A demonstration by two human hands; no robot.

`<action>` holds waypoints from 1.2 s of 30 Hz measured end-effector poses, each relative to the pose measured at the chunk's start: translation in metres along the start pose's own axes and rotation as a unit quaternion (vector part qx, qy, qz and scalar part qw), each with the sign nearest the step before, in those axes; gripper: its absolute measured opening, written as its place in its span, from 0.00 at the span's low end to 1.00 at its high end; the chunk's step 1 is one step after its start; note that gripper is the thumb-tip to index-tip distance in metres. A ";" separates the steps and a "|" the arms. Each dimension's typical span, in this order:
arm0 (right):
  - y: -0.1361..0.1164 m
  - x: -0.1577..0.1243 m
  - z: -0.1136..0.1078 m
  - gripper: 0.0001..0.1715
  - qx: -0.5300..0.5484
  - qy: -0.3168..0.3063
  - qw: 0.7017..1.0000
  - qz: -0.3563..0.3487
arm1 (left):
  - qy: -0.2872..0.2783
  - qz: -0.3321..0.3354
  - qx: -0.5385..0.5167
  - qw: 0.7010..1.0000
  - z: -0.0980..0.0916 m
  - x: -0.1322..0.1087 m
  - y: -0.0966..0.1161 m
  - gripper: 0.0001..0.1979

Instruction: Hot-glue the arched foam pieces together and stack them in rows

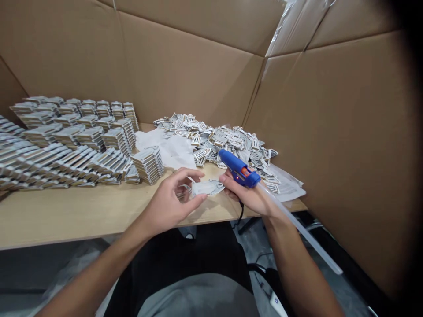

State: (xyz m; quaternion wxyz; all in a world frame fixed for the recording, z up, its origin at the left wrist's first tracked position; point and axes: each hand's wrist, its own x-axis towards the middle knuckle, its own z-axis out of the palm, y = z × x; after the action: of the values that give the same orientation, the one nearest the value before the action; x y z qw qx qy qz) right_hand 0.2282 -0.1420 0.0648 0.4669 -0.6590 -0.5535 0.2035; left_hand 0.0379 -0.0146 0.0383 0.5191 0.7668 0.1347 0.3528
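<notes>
My right hand (246,191) is closed round a blue hot glue gun (239,168), whose clear glue stick (304,233) trails back over my forearm. Between my two hands, above the table's front edge, is a small flat grey-white piece (207,188) with a pointed end. The fingers of my left hand (176,193) curl round its blunt end, with the thumb at its lower edge. My right fingertips are at the pointed end; whether they touch it I cannot tell.
Neat stacks of similar pieces (89,138) fill the table's left side, the nearest stack (148,165) close by my left hand. A loose heap (224,138) lies behind the glue gun, partly on white paper (168,149). Cardboard walls (188,66) enclose the wooden table (82,215). A black cord (241,213) hangs below.
</notes>
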 end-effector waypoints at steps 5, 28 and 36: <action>0.003 0.001 0.005 0.27 0.004 0.021 1.000 -0.005 | -0.038 0.119 0.203 0.971 -0.016 0.003 0.008 0.14; 0.007 0.004 -0.010 0.20 -0.168 0.051 0.983 -0.046 | -0.031 -0.074 0.474 0.877 -0.028 0.005 -0.014 0.14; 0.008 0.003 -0.012 0.21 -0.172 0.063 0.982 -0.039 | -0.053 -0.118 0.480 0.868 -0.030 0.006 -0.015 0.18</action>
State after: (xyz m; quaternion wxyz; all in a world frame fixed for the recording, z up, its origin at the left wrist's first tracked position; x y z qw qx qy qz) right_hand 0.2428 -0.1440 0.0650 0.3881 -0.7186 -0.5752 0.0455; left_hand 0.0241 0.0160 0.0337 0.1316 0.9174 0.3486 0.1396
